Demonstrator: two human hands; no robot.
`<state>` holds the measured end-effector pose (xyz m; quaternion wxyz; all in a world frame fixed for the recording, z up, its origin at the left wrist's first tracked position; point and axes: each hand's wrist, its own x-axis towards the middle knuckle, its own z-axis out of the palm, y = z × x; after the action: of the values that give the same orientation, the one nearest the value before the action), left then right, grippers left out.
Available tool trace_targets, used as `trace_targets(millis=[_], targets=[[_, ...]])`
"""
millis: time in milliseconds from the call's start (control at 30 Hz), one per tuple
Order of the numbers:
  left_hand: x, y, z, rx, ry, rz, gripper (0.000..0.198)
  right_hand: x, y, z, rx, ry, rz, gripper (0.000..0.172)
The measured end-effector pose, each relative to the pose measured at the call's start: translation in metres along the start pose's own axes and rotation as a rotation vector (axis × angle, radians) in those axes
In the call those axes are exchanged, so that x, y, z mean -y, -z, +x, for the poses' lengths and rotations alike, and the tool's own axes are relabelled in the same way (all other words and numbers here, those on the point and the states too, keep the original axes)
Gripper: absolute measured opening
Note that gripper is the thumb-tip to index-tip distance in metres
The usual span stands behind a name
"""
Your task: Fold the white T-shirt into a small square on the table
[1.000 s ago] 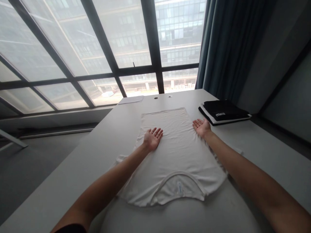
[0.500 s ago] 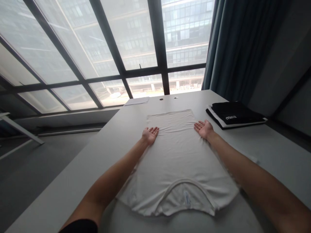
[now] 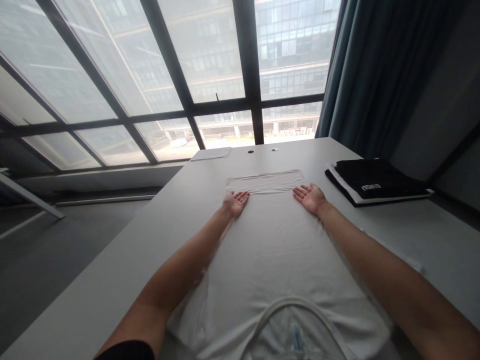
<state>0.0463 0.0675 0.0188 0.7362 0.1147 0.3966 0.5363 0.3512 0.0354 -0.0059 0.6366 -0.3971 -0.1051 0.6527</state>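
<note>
A white t-shirt lies flat on the grey table, its collar toward me and its hem at the far end. My left hand rests flat with fingers stretched out on the shirt's left edge near the hem. My right hand lies flat with fingers spread on the shirt's right edge at the same height. Neither hand holds anything. Both forearms lie along the shirt's sides.
A folded stack of black and white garments sits on the table to the right. A sheet of paper lies at the far edge by the window. Two small round holes mark the tabletop. A dark curtain hangs at right.
Both hands have slid along the shirt away from me toward the hem, staying flat. The view has shifted forward, so the collar now sits at the bottom edge.
</note>
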Motion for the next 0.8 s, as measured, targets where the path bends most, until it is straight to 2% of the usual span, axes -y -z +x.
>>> trace_targets(millis=[67,133,267,333,367,433,567,633,700,800], targets=[[-0.019,0.003,0.007,-0.033,-0.024,-0.014,0.048,0.011,0.0,0.008,-0.038,0.03,0.001,0.042],[-0.016,-0.005,0.015,-0.027,-0.03,-0.025,0.047,0.007,-0.015,0.014,-0.007,0.024,0.0,0.042],[0.034,-0.042,0.033,0.082,0.023,-0.022,0.041,-0.029,-0.062,0.02,0.155,-0.082,0.005,0.043],[0.05,-0.054,0.043,0.09,0.032,-0.015,0.04,-0.042,-0.072,0.025,0.164,-0.127,-0.001,0.042],[0.051,-0.054,0.048,0.08,0.025,-0.013,0.04,-0.043,-0.071,0.029,0.15,-0.134,-0.005,0.042],[0.034,-0.045,0.056,0.039,-0.01,-0.014,0.041,-0.03,-0.058,0.039,0.098,-0.108,-0.001,0.042],[-0.033,-0.009,0.068,-0.062,-0.104,-0.017,0.045,0.023,-0.022,0.062,-0.056,0.042,0.036,0.044],[-0.052,-0.004,0.073,-0.088,-0.136,-0.015,0.046,0.037,-0.02,0.072,-0.085,0.076,0.045,0.045],[-0.046,-0.014,0.079,-0.077,-0.141,-0.009,0.044,0.031,-0.035,0.079,-0.067,0.074,0.047,0.044],[-0.004,-0.046,0.089,0.035,-0.07,0.004,0.039,-0.005,-0.072,0.086,0.047,-0.004,0.028,0.042]])
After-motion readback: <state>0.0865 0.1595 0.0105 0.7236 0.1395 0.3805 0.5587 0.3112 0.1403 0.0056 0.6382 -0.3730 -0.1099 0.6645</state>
